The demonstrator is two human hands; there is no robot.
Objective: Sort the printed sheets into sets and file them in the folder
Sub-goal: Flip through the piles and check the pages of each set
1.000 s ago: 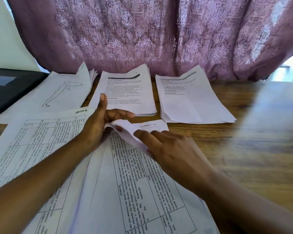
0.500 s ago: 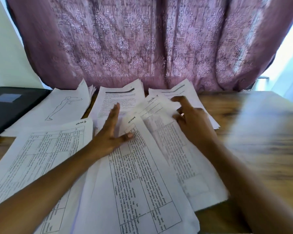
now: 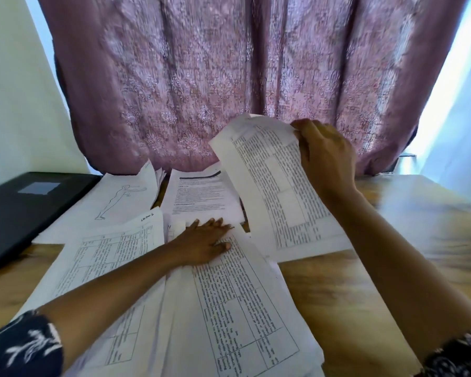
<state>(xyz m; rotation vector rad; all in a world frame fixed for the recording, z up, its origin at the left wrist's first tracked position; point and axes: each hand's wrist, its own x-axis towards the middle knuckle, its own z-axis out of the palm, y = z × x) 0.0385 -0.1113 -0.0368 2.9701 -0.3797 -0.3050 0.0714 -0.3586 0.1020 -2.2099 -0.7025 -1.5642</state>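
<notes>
I see white printed sheets spread over the wooden bench (image 3: 392, 240). One lifted sheet (image 3: 278, 191) carries a printed table full of dense text. Its lower edge is down near the bench and its top rises in front of the pink curtain (image 3: 229, 77). Nearest to me lies a loose near pile (image 3: 242, 308) with the same kind of table. Left of it, a second table sheet (image 3: 98, 262) has a handwritten word at its top corner. Further back are a figure drawing sheet (image 3: 114, 202) and a pile of text pages (image 3: 199, 197). The black folder (image 3: 19, 208) lies flat at the far left, cut by the frame edge.

The print is too blurred for me to read, and the lifted sheet hides what lies behind it.

The right hand (image 3: 324, 156) pinches the top edge of the lifted sheet, with the fingers curled. The left hand (image 3: 201, 240) presses flat on the near pile, with the fingers straight and together.
</notes>
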